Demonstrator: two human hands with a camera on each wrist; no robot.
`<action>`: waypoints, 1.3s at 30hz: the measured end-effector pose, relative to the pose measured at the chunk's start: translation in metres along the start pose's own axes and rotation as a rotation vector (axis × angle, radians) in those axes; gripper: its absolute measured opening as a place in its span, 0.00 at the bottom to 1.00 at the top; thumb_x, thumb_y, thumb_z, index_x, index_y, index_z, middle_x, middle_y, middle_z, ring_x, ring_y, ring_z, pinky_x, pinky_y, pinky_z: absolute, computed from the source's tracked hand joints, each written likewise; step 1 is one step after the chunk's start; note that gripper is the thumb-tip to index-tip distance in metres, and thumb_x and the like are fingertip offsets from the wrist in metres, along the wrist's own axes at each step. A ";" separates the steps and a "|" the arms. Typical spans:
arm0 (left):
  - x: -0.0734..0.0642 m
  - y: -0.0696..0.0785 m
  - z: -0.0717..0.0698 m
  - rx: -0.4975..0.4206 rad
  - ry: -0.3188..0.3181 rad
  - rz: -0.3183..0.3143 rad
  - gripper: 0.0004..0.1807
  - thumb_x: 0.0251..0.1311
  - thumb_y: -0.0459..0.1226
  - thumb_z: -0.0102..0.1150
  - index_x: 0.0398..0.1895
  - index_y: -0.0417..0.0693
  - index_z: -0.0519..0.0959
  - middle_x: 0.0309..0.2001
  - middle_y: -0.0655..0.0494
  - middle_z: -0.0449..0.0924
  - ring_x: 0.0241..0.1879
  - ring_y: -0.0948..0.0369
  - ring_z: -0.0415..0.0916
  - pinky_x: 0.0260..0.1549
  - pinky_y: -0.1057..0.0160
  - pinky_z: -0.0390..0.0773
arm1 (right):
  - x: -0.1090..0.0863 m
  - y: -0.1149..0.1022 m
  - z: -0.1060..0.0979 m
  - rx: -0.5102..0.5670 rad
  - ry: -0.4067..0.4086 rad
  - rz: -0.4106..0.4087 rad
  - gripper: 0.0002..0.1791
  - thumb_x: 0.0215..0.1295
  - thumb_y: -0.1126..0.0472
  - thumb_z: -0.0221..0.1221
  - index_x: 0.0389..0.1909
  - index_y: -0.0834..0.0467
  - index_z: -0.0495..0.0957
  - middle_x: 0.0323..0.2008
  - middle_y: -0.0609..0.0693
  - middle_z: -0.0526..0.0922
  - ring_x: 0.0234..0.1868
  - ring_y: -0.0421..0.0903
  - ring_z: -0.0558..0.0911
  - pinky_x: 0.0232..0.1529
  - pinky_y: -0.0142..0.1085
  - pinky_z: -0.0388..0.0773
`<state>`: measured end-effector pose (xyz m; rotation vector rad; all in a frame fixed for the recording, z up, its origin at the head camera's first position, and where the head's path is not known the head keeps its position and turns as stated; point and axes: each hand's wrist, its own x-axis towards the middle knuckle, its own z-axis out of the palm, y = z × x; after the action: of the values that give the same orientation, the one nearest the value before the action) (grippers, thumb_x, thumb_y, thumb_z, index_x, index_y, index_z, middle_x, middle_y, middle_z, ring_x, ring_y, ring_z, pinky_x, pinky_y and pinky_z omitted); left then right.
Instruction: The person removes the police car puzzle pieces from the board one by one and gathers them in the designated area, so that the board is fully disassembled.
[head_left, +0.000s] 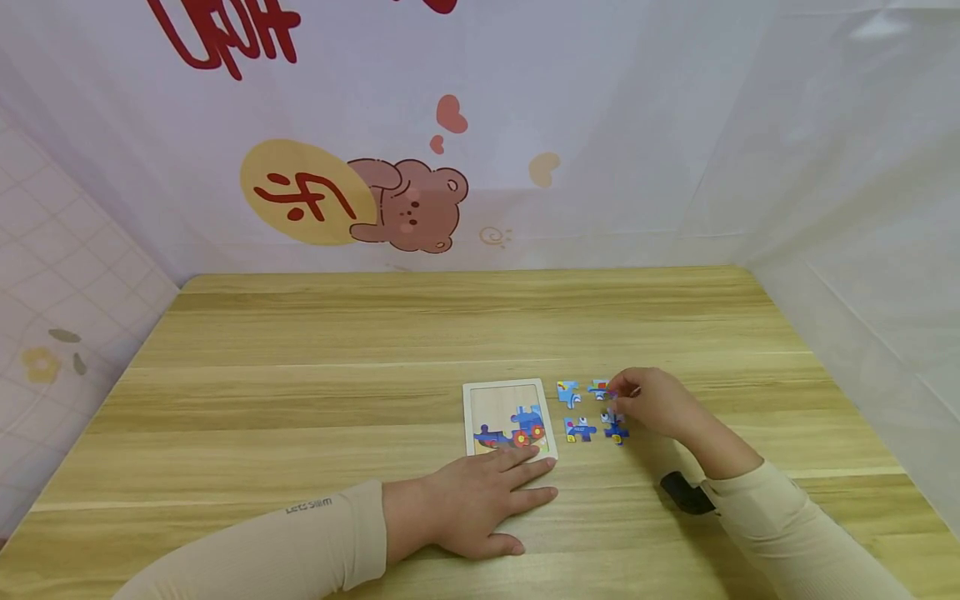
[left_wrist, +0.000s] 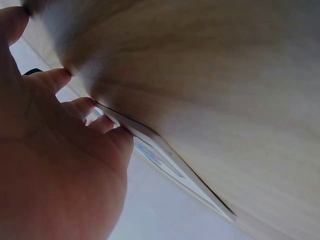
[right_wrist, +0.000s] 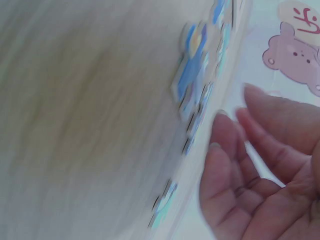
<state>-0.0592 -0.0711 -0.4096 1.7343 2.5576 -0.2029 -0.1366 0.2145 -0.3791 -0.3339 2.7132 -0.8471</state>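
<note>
A shallow puzzle board with a pale rim [head_left: 547, 417] lies on the table, its lower part filled with joined blue, red and yellow pieces [head_left: 520, 437]. My left hand [head_left: 480, 500] rests with spread fingers over the board's near edge; the left wrist view shows its fingertips at the rim [left_wrist: 170, 150]. To the board's right lie several loose jigsaw pieces, among them a light blue one [head_left: 567, 393] and one with dark lettering [head_left: 579, 429]. My right hand [head_left: 660, 404] hovers over the right-hand pieces, fingers bent loosely; in the right wrist view, no piece shows between thumb and fingers.
The wood-grain table [head_left: 337, 333] reaches back to a white curtain printed with a bear [head_left: 420, 208]. Similar curtains hang at the left and right sides. A black strap or device [head_left: 686, 493] sits at my right wrist.
</note>
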 end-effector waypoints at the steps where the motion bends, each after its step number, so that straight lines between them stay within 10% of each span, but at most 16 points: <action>1: 0.000 0.000 0.000 -0.001 -0.003 -0.001 0.35 0.67 0.63 0.39 0.74 0.61 0.59 0.75 0.54 0.52 0.74 0.54 0.47 0.68 0.61 0.56 | 0.001 -0.002 0.001 0.002 0.012 -0.015 0.08 0.62 0.65 0.62 0.40 0.64 0.81 0.34 0.52 0.81 0.37 0.49 0.78 0.39 0.43 0.75; 39: 0.001 0.000 0.002 0.039 0.006 0.001 0.36 0.66 0.63 0.40 0.74 0.61 0.60 0.75 0.53 0.52 0.74 0.54 0.48 0.69 0.62 0.54 | 0.036 -0.066 0.053 -0.055 -0.140 -0.167 0.10 0.57 0.65 0.67 0.42 0.59 0.83 0.33 0.46 0.79 0.34 0.42 0.74 0.38 0.36 0.74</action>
<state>-0.0600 -0.0708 -0.4117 1.7522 2.5742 -0.2497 -0.1438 0.1238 -0.3893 -0.6150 2.6090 -0.7619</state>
